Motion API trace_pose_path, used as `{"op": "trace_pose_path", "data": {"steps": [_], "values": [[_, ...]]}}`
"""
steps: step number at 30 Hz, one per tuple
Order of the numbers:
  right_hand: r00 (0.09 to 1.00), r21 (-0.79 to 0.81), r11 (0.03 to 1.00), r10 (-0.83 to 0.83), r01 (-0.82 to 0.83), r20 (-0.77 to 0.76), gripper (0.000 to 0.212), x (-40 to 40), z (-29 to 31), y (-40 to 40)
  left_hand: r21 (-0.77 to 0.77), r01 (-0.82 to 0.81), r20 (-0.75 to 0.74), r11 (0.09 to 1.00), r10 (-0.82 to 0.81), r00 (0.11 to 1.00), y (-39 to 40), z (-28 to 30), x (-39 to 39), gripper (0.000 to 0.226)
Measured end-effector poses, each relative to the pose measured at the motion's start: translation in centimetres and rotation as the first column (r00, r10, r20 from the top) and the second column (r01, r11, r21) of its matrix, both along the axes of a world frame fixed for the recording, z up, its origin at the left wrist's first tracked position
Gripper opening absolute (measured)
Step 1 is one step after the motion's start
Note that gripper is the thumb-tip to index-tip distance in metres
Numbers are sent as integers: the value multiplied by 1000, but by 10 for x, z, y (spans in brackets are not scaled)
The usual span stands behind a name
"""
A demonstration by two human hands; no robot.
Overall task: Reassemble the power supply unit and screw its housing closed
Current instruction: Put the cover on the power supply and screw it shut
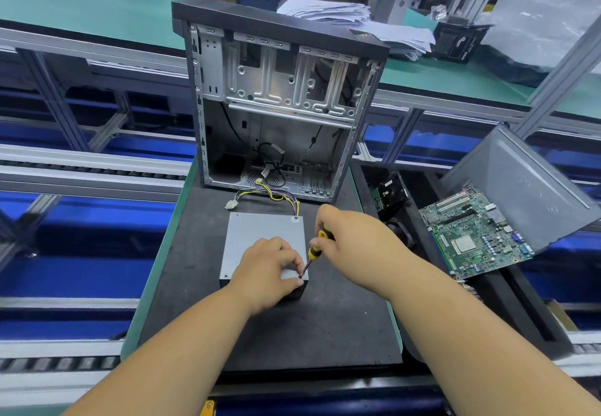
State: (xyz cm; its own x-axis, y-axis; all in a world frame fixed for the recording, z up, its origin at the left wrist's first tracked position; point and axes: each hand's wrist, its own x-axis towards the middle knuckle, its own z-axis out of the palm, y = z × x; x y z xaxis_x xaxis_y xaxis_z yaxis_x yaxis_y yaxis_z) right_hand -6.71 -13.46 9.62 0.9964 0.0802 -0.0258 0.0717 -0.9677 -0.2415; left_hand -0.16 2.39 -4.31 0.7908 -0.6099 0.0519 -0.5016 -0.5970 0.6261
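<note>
Gripping a yellow-and-black screwdriver [314,250], the right hand [351,240] sets its tip at the near right corner of the grey power supply box [260,236], lower centre of frame on the counter [195,285]. Left hand [266,269] rests on the box, fingers curled, pinching at the tip. Open computer case [279,103] stands just behind.

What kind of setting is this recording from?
Probably an electronics assembly or teardown line: roller conveyor rails, an opened grey metal computer case on a black mat, and a loose green motherboard in a tray.

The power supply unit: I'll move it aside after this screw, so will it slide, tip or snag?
The power supply unit is a low metal box lying flat, so probably heavy and stable. Its floppy wire bundle trails toward the computer case and may drag.
</note>
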Motion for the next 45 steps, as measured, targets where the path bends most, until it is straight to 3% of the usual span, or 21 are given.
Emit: {"op": "trace_pose_path", "data": {"steps": [12, 16, 21, 27, 34, 45], "values": [[994, -18, 996, -91, 92, 66, 25, -1, -11, 12, -12, -20, -6, 1000, 20, 1000, -1, 2, -2, 24], [993, 122, 988, -106, 99, 58, 20, -9, -9, -5, -18, -41, -12, 999, 40, 999, -2, 4, -2, 16], [933, 441, 863, -334, 246, 132, 14, -25, -19, -50, -27, -92, -78, 995, 89, 993, -6, 7, -4, 13], [873, 491, 792, -473, 363, 120, 6, -15, -44, -100, -27, -236, -189, 971, 226, 956, -20, 15, -5, 21], [906, 481, 797, -423, 365, 14, 8, 8, -87, -137, -88, -475, -387, 875, 409, 826, -43, 29, -2, 18], [957, 467, 841, -288, 274, -42, 15, 47, -123, -172, -116, -640, -311, 759, 584, 750, -65, 52, -16, 19]]}}
